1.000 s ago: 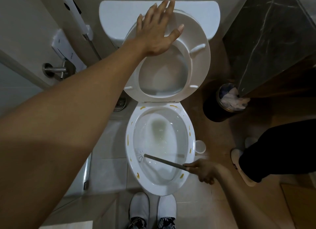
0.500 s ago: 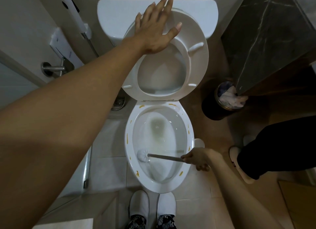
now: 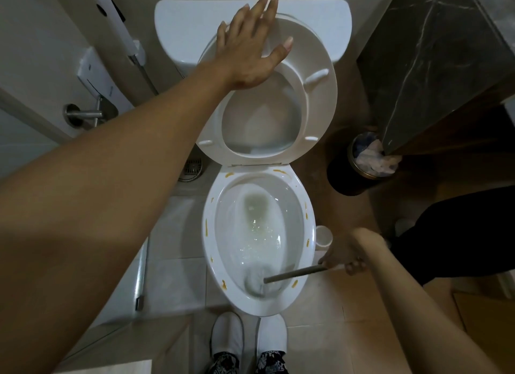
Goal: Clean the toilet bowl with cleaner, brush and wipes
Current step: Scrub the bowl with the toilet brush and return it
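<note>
Down toward the near rim of the white toilet bowl [image 3: 211, 251] has swung the blurred white brush head [image 3: 257, 283]; right hand [image 3: 344, 255] grips its grey handle [image 3: 295, 273], left hand [image 3: 250, 50] presses flat, fingers spread, on the raised white seat [image 3: 315, 100].

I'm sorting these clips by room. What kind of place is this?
A bathroom, most likely a small home or hotel one. A toilet with its seat raised fills the view, a bidet sprayer hangs on the wall, and a floor drain sits beside it.

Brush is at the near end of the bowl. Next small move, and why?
Probably sweep the brush up the bowl's left wall. The right hand grips its handle, the head is low at the near end, and yellow streaks remain on the rim. The left hand rests flat on the raised seat.
</note>
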The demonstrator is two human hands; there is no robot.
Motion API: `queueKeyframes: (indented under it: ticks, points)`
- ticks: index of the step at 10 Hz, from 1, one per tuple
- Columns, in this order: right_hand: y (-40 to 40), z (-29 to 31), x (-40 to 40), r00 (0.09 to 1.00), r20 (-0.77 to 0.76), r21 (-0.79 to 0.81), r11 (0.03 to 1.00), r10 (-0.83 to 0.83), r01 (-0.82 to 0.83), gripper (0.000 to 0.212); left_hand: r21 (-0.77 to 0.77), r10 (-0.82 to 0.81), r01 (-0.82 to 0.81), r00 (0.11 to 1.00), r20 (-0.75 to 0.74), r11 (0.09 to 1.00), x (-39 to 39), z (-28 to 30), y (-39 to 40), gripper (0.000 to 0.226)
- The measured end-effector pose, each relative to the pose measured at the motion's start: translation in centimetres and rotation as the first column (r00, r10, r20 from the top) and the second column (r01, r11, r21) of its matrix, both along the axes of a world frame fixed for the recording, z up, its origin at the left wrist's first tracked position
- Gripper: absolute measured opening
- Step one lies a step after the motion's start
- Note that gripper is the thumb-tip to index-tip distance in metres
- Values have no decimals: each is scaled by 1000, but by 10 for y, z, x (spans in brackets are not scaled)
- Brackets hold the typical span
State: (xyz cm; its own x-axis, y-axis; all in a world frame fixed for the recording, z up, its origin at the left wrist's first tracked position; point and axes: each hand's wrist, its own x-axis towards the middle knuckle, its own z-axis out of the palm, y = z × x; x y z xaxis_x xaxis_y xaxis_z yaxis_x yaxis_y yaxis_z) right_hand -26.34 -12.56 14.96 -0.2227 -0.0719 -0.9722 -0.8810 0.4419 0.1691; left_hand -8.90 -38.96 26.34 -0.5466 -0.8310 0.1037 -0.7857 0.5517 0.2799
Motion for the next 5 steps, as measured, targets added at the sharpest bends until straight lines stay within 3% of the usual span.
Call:
queueKeyframes:
  ticks: [2,4,5]
  points:
    - [-16,11,-5,998,-63,-104,994,20,-26,31,4,-1,1,1000,-5,1000,-1,-1,0,71]
    - [-28,26,0,984,-93,-28,988,150,-153,34,-1,5,-5,1000,-4,1000,0,0,0,71]
    - [-28,24,-2,989,-95,-47,991,117,-122,28,-1,6,-6,1000,3,1000,-1,0,0,71]
